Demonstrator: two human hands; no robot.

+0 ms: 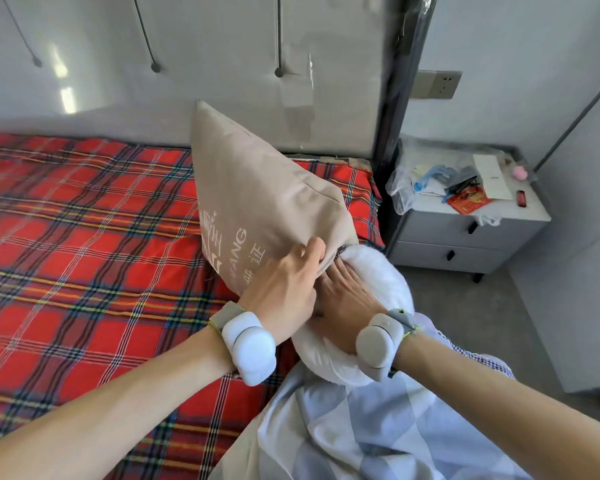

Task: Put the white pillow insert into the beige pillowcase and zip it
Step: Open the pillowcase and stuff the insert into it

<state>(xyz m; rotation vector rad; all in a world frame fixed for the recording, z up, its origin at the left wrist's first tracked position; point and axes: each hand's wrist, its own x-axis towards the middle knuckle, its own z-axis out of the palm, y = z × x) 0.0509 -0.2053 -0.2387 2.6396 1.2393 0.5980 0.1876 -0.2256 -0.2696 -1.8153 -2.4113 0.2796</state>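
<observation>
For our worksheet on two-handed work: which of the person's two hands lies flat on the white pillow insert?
The right hand, fingers straight on the white insert; the left hand instead grips the beige pillowcase.

Wide plaid bed (84, 220) lies free to the left of the beige pillowcase (257, 188). Behind it the grey headboard (187, 64) blocks the way. On the right a cluttered nightstand (465, 226) stands near the bed, bare floor (482, 323) before it. The left hand (284, 282), right hand (343, 299) and the bulging white pillow insert (381, 275) fill the case's mouth
</observation>
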